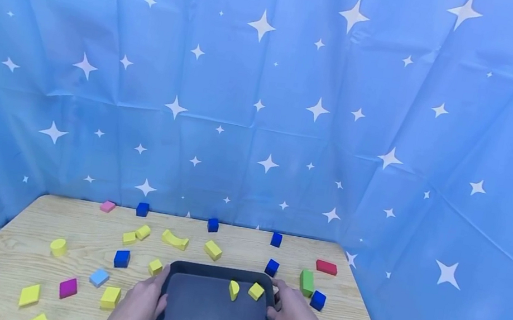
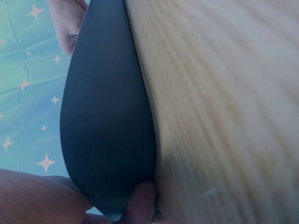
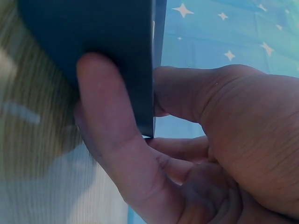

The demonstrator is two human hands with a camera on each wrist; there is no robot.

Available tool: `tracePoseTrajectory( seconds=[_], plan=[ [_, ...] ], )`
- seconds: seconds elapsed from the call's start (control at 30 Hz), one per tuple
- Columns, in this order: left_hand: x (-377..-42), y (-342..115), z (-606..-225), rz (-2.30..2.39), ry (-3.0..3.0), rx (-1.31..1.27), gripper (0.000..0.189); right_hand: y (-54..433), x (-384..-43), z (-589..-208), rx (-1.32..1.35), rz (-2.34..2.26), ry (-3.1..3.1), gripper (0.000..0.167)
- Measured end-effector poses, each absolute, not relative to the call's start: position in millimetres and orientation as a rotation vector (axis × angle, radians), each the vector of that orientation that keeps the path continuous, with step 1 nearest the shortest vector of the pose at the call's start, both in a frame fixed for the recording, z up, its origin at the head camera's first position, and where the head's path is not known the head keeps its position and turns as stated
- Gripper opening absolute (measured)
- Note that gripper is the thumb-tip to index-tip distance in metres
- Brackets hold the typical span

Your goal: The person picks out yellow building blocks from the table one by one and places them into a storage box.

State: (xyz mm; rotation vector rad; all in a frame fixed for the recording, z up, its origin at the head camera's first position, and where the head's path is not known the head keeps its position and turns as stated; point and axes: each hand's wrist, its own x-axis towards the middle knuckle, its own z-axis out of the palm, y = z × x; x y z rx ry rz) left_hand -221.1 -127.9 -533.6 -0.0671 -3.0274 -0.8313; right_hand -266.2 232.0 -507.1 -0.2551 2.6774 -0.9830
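A dark grey rectangular tray [image 1: 210,316] is at the front of the table, between my two hands. My left hand [image 1: 138,301] holds its left side, and my right hand [image 1: 299,315] grips the right side near the far corner. In the right wrist view the thumb and fingers of the right hand [image 3: 243,116] lie on opposite faces of the tray wall [image 3: 107,28]. Inside the tray sit a yellow half-round block [image 1: 233,290] and a yellow block [image 1: 256,291]. Whether the tray's base touches the tabletop, I cannot tell.
Several yellow blocks [image 1: 110,298] lie left of the tray, with a purple block [image 1: 68,288] and a light blue one [image 1: 99,277]. Dark blue cubes [image 1: 271,267] are scattered behind. A green block [image 1: 306,283] and a red block [image 1: 326,267] lie to the right. A starry curtain [image 1: 266,99] hangs behind.
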Motion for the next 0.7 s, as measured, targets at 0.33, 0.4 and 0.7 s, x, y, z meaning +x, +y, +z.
tracePoseTrajectory(
  seconds=[0.33, 0.4, 0.7],
  plan=[
    [-219, -133, -528, -0.878, -3.035, -0.064, 0.066, 235, -265, -508, -0.258, -1.032, 2.633, 0.066],
    [-218, -135, -524, -0.911, -3.017, -0.06, 0.067, 236, -264, -508, -0.252, -1.038, 2.626, 0.066],
    [-207, -162, -504, -0.954, -2.954, -0.028, 0.065, 237, -265, -510, -0.241, -1.048, 2.612, 0.066]
  ],
)
